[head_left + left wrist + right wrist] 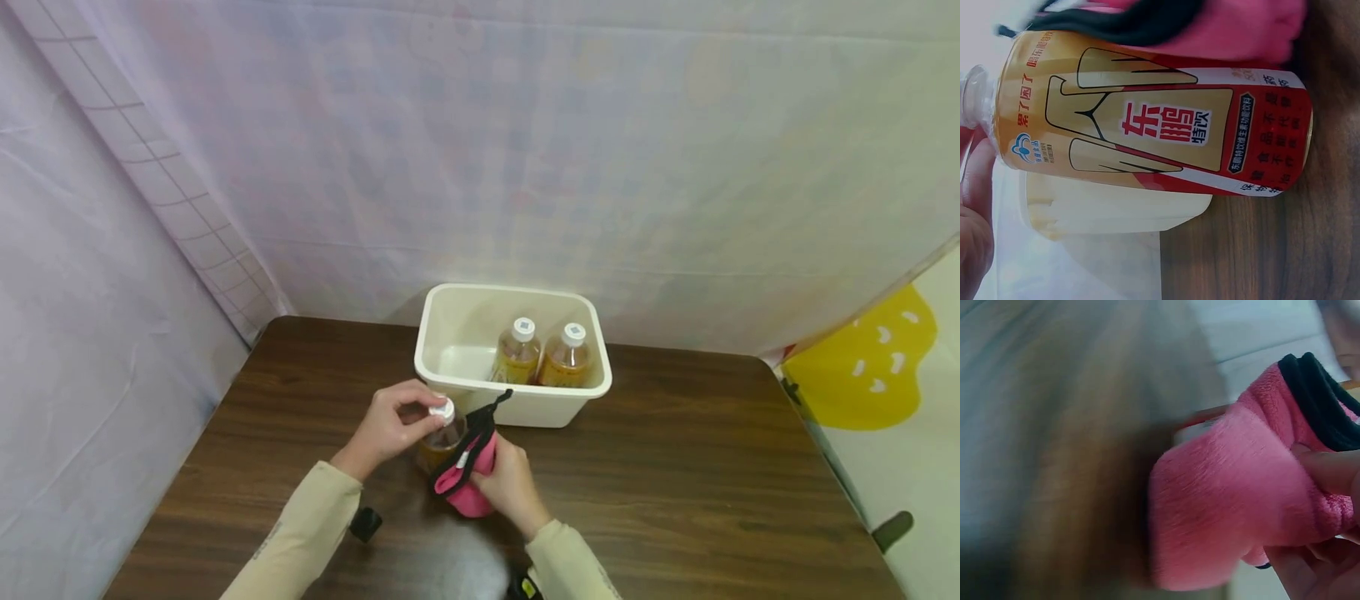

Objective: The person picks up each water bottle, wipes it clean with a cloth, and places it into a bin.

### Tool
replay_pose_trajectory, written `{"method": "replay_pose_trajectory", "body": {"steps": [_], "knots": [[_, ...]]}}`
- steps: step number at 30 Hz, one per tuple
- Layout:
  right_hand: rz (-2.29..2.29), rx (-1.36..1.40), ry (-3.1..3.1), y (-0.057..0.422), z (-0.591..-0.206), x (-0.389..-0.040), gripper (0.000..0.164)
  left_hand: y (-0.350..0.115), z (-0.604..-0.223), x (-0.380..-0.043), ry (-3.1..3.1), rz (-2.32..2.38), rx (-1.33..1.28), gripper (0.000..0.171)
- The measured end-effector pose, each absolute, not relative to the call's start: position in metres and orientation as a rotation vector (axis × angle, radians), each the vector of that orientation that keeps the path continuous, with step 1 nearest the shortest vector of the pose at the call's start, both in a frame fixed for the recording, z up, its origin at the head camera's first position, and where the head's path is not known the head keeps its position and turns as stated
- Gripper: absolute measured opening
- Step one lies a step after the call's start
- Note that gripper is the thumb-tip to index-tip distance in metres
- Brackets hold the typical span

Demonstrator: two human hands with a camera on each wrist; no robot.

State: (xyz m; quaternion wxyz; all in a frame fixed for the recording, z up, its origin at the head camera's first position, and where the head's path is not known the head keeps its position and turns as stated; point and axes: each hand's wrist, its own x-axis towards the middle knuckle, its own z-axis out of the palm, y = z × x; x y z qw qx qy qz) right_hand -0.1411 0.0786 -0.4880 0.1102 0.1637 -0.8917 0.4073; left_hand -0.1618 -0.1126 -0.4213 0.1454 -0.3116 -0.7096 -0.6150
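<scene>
My left hand (390,425) pinches the white cap of a plastic drink bottle (442,435) between thumb and fingers. In the left wrist view the bottle (1147,119) shows a gold and red label with large printed characters. The right hand (513,485) grips a folded pink cloth (472,496) with black edging and a black hanging loop. That cloth lies against the right side of the bottle and hides part of it in the head view. Close up in the right wrist view, the cloth (1229,494) looks fluffy, with the thumb pressed on it near the dark edge.
Just behind the hands stands a white plastic bin (525,408). Two similar bottles, one on the left (517,357) and one on the right (565,360), stand in its right half. Brown wooden tabletop (697,467) extends to both sides, with a pale curtain (480,167) behind it.
</scene>
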Motion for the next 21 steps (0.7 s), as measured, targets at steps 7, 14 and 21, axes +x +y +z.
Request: {"method": "replay_pose_trajectory", "body": {"steps": [7, 14, 21], "knots": [[1.147, 0.464, -2.641, 0.081, -0.513, -0.143, 0.035, -0.112, -0.428, -0.165, -2.048, -1.779, -0.889, 0.016], [1.179, 0.483, -2.639, 0.082, -0.509, -0.144, 0.034, -0.114, -0.437, -0.170, -2.028, -1.757, -0.911, 0.018], [1.270, 0.488, -2.577, 0.080, -0.481, -0.140, 0.035, -0.113, -0.436, -0.169, -2.001, -1.793, -0.916, 0.018]]}}
